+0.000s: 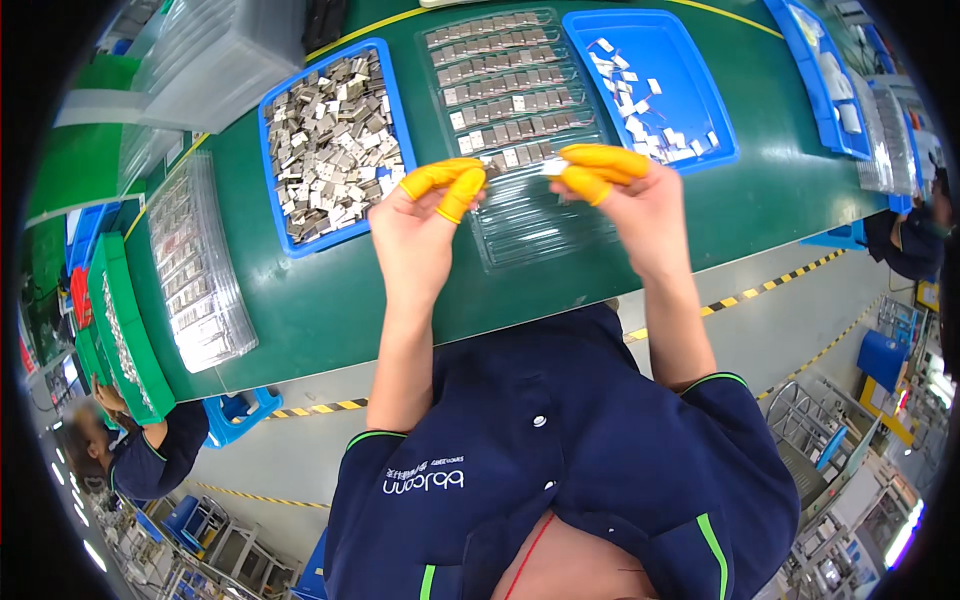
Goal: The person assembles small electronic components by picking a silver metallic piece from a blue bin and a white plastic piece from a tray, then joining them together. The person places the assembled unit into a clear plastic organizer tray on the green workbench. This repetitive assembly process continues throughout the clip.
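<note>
My left hand (418, 228) and my right hand (637, 205) are raised over the near part of a clear ribbed plastic tray (535, 228), with yellow finger covers on thumbs and forefingers. Pinched in the left fingertips is a small part, mostly hidden and too small to name. A little white piece (553, 167) shows between my right thumb and forefinger. The two hands are apart. Rows of small metal-and-white connectors (505, 72) fill the tray's far part; its near grooves look bare.
Left of the clear tray stands a blue bin (325, 241) heaped with metal connectors. To its right, another blue bin (690, 85) holds loose white pieces. Stacked clear trays (205, 270) lie far left, beside a green bin (140, 335). Another person (165, 455) sits at the left edge.
</note>
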Demonstrator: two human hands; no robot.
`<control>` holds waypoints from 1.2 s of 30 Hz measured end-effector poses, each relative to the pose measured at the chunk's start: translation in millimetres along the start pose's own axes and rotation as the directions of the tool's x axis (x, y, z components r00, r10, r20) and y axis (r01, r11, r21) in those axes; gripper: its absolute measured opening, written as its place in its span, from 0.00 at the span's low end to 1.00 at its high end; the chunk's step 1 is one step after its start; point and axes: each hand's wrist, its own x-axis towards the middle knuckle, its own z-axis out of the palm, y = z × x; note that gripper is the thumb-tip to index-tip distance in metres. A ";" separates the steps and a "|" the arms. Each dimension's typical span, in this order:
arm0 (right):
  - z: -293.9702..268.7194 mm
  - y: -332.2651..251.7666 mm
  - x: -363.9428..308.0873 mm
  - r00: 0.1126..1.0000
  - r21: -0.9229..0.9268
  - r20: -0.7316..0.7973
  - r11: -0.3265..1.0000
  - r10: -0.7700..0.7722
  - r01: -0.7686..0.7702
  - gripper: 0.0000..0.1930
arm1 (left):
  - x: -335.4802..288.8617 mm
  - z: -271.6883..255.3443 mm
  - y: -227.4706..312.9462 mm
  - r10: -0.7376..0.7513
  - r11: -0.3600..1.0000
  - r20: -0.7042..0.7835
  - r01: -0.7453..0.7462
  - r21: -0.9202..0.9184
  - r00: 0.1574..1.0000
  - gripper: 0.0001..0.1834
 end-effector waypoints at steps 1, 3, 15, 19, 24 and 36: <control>4.1 1.5 -0.4 1.000 -0.022 -0.004 1.000 0.013 -0.013 0.12 | -2.3 2.6 -3.9 -0.013 0.999 0.061 0.016 -0.041 0.998 0.10; 3.6 2.2 -0.9 1.000 -0.049 0.000 0.999 0.024 -0.024 0.12 | -3.4 10.1 -9.4 -0.064 0.996 0.124 0.072 -0.055 0.990 0.10; -8.7 -1.6 -7.0 0.991 -0.442 0.065 0.887 -0.118 0.134 0.10 | -9.6 21.1 -18.0 -0.085 0.996 0.163 0.088 -0.013 0.983 0.09; -12.1 -6.9 -9.8 0.995 -0.479 0.089 0.874 -0.034 0.073 0.10 | -15.1 24.5 -17.6 -0.049 0.998 0.146 0.045 0.036 0.988 0.09; -20.8 5.4 -3.7 0.930 0.067 0.287 0.963 0.231 -0.260 0.14 | -17.3 22.4 -6.6 -0.097 0.989 0.287 0.125 -0.081 0.953 0.08; -20.5 33.8 -8.4 0.887 0.247 0.344 0.882 0.308 -0.401 0.11 | -22.9 20.9 -9.5 -0.165 0.980 0.287 0.191 -0.063 0.943 0.08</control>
